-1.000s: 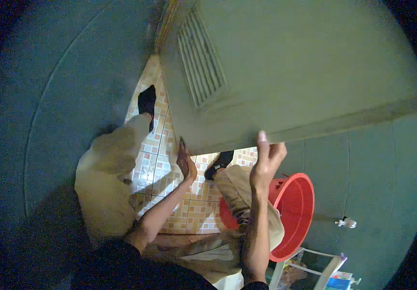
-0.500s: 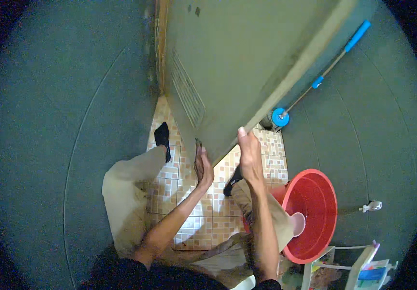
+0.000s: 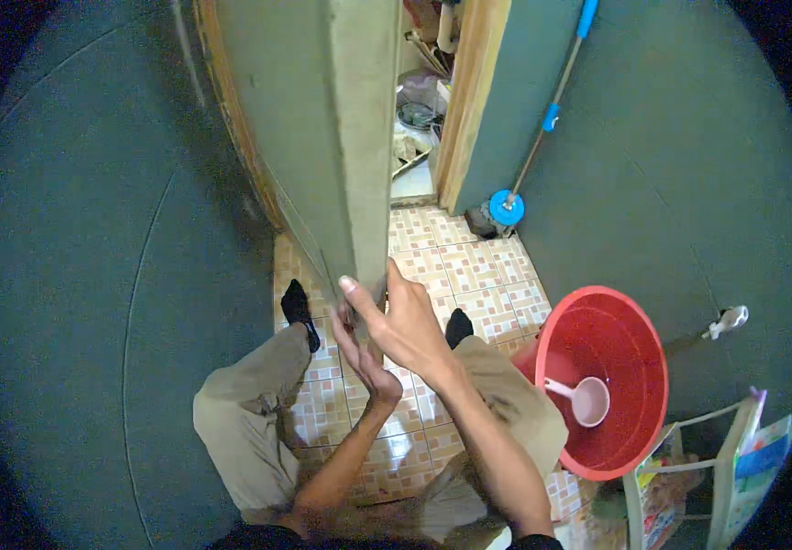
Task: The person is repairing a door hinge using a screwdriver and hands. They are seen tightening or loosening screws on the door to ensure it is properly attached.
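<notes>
A pale green door stands swung inward, its thick edge turned toward me. My right hand grips that edge, thumb on the left and fingers round the right side. Lower down, my left hand rests against the door's left face with its fingers stretched out. The right hand and the door edge partly cover its fingertips. Beneath both hands, my two feet in black socks are on the tiled floor, knees spread to either side.
To the right stands a red tub with a pink dipper inside. A blue-handled mop leans in the far corner. A tap juts from the right wall, above a white rack. Beyond the wooden door frame lie cluttered household things.
The door has swung to the left, uncovering the doorway and the things beyond it. Both hands moved with it; the right hand shifted left, now close over the left hand.
</notes>
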### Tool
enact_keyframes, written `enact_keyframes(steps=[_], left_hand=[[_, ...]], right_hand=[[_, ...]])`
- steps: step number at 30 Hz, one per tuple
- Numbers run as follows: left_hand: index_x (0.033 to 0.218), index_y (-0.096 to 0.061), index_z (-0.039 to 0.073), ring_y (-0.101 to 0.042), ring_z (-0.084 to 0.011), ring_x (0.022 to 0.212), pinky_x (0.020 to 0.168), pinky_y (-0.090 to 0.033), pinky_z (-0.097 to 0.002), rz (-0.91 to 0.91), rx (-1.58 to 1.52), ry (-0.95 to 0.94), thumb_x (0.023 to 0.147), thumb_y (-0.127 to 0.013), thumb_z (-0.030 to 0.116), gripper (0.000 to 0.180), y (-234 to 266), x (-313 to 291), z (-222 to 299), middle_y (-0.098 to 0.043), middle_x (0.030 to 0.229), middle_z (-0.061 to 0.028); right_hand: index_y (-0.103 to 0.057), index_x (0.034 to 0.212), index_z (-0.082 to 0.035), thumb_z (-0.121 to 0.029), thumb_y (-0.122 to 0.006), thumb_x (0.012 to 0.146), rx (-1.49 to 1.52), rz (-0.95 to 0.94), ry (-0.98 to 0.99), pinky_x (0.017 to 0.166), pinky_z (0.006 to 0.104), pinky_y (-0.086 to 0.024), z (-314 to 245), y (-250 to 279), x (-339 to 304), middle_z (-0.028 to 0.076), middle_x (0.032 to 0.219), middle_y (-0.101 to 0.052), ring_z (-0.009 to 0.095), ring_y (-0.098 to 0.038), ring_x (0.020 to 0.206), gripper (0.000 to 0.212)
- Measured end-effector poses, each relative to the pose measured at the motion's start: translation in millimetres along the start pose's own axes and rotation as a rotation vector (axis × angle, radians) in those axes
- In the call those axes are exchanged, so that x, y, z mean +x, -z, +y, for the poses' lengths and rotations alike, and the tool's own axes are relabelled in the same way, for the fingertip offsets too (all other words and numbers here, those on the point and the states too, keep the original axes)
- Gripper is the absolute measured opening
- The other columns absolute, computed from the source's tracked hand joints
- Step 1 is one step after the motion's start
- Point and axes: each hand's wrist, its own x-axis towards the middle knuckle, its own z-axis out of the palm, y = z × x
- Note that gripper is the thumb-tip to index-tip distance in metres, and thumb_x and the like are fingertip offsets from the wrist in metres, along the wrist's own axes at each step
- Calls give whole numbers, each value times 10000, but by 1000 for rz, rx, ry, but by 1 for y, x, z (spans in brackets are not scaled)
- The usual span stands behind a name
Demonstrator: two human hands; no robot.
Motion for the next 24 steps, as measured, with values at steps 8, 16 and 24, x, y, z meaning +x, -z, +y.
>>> enact_keyframes(steps=[8,16,24], left_hand=[[1361,-440,-68,-388,-380,1280,1103,-257,-509,-27,326,7,952,-370,323,570,24,-25,-65,-446,1320,-229],[1385,-419,-50,-381,-342,1296,1098,-303,-470,16,148,447,992,-317,340,564,30,-50,-113,-414,1316,-204],[1436,-349,-42,-354,-335,1327,1099,-300,-457,-82,295,212,998,-300,531,723,13,-32,-57,-383,1350,-201]], right_hand=[[-554,1184,88,-468,-614,915,74,104,88,794,486,-532,-6,-6,0,320,911,-675,455,-680,859,620],[-559,1144,94,-422,-627,919,45,163,52,747,470,-536,3,-6,8,313,863,-673,430,-692,806,568],[-562,1122,95,-474,-614,917,26,107,46,754,483,-537,7,-2,5,310,856,-674,446,-687,803,606]])
